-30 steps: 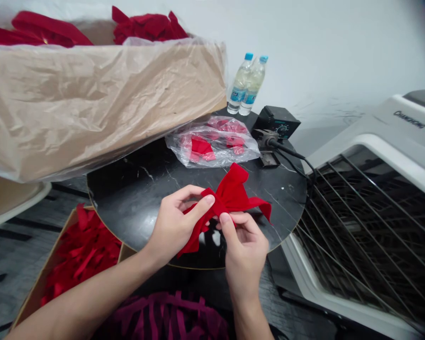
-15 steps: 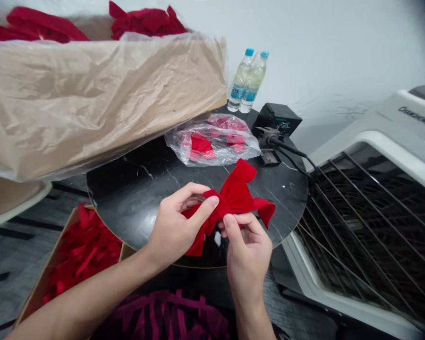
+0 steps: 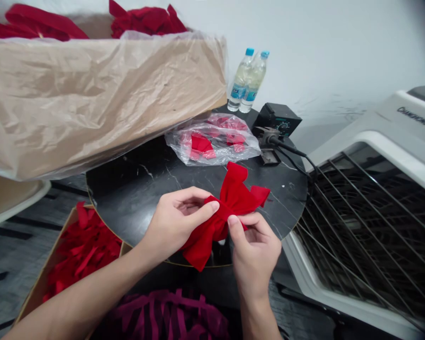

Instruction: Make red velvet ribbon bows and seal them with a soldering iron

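Note:
A red fabric bow (image 3: 235, 193) is held between both hands above the front part of a round black table (image 3: 127, 198). My left hand (image 3: 179, 222) is closed, its thumb and fingers pinching the bow's left side near the middle. On the other side my right hand (image 3: 255, 245) pinches the bow close to its centre, the thumb on top and the fingers curled beneath. One loop points up and away; a tail hangs down between my hands. The fingertips under the cloth are partly hidden.
Behind the bow lies a clear plastic bag (image 3: 216, 141) with red pieces. Two bottles (image 3: 241, 80), a black control box (image 3: 278, 120) with a cable, and a plastic-covered carton (image 3: 102, 99) stand further back. A heater (image 3: 368, 212) is right; a box of red ribbons (image 3: 85, 250) sits lower left.
The bow has turned slightly in my hands: its upper loop has shifted left and its lower tail has come forward. My right hand has moved slightly right.

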Tool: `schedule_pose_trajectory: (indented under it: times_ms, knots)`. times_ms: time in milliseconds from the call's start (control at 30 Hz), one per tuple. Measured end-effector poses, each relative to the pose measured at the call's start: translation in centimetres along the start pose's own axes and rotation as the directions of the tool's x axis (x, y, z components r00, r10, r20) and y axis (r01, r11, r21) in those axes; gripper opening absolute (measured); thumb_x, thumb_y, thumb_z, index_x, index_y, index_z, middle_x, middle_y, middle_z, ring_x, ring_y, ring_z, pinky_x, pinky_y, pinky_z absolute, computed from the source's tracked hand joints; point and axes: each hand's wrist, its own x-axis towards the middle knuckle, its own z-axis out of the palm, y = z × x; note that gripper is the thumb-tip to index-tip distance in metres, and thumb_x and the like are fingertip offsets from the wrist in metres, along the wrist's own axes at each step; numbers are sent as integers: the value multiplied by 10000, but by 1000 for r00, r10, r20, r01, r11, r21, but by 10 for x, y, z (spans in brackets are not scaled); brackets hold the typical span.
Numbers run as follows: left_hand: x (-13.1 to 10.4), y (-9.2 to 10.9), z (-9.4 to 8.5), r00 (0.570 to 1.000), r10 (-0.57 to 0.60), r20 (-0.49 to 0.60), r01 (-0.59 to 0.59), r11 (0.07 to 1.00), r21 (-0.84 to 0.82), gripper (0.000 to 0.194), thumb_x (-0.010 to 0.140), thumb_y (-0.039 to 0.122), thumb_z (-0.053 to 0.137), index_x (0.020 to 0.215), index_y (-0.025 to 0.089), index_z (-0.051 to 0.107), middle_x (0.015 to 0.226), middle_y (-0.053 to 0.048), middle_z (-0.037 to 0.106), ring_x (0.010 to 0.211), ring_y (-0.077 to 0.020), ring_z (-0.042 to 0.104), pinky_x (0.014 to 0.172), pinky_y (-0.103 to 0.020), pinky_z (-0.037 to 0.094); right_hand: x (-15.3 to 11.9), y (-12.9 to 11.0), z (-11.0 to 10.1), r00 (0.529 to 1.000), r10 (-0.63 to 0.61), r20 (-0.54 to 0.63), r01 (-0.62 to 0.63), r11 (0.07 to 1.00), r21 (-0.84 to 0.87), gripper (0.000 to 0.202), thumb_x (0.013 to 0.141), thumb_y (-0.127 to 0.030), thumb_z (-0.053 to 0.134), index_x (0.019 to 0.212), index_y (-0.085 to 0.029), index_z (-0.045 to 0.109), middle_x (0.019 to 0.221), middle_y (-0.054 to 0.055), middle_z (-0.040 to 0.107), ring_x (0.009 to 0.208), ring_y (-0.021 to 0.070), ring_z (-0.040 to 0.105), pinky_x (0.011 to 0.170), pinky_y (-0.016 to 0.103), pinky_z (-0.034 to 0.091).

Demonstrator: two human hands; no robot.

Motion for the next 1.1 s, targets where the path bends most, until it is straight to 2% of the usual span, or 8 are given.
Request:
schedule_pose_trajectory:
  times_ms: [167, 367, 500, 600, 733, 900, 1033, 1100]
  knots:
    - [0, 0, -1, 995, -101, 18, 102, 993, -66, 172, 700, 101, 851, 841, 177, 792, 768, 2, 791, 687, -111, 711, 652, -149, 556, 1, -6, -4, 1000, -30, -4, 30, 998, -49, 179, 810, -235, 781, 711, -181, 642, 617, -11, 661, 535, 120, 609, 507, 211, 519]
    - [3, -2, -6, 988, -124, 89, 134, 984, -116, 166, 689, 82, 859, 811, 177, 799, 756, -9, 800, 638, -117, 724, 593, -143, 555, 2, -9, -8, 997, -69, 48, 71, 996, -55, 155, 798, -189, 774, 711, -186, 646, 630, -11, 690, 539, 122, 638, 523, 209, 535]
    - [2, -1, -7, 974, -177, 141, 202, 963, -181, 150, 717, 131, 866, 841, 161, 788, 770, -27, 800, 652, -119, 730, 626, -157, 568, 2, -12, -11, 995, -91, 41, 94, 993, -71, 170, 798, -187, 775, 707, -189, 632, 619, -21, 686, 518, 108, 622, 501, 191, 518]
    - [4, -1, -8, 935, -266, 236, 323, 913, -250, 141, 757, 197, 857, 856, 150, 768, 756, -32, 784, 642, -111, 720, 622, -163, 559, 2, -12, -15, 993, -109, 55, 114, 988, -104, 177, 804, -212, 778, 710, -191, 629, 619, -14, 683, 510, 120, 622, 485, 208, 515]
    - [13, -5, -12, 846, -403, 348, 503, 820, -272, 214, 708, 188, 884, 867, 136, 750, 753, -28, 752, 674, -111, 716, 661, -172, 551, 3, -8, -21, 982, -132, 132, 146, 984, -106, 154, 823, -205, 769, 735, -199, 643, 639, -17, 672, 534, 126, 631, 498, 219, 508]
    - [22, -11, -15, 806, -379, 455, 536, 793, -290, 270, 727, 139, 850, 951, 188, 707, 835, -15, 741, 785, -127, 719, 821, -238, 548, 7, -4, -27, 960, -172, 223, 199, 974, -106, 123, 824, -164, 766, 772, -212, 666, 694, -10, 668, 572, 130, 623, 497, 232, 482]
    - [23, -15, -16, 785, -387, 485, 558, 781, -281, 246, 698, 149, 871, 873, 169, 699, 799, -14, 729, 731, -117, 703, 786, -226, 536, 11, -9, -30, 934, -214, 286, 258, 958, -126, 120, 828, -142, 759, 798, -216, 669, 710, -7, 651, 594, 133, 614, 514, 240, 486]
    - [23, -15, -16, 790, -397, 467, 556, 786, -272, 273, 641, 146, 905, 828, 160, 706, 787, -18, 732, 706, -120, 698, 744, -217, 532, 12, -13, -30, 923, -203, 327, 260, 955, -140, 119, 840, -144, 747, 800, -215, 660, 708, -6, 639, 598, 136, 610, 515, 242, 485]
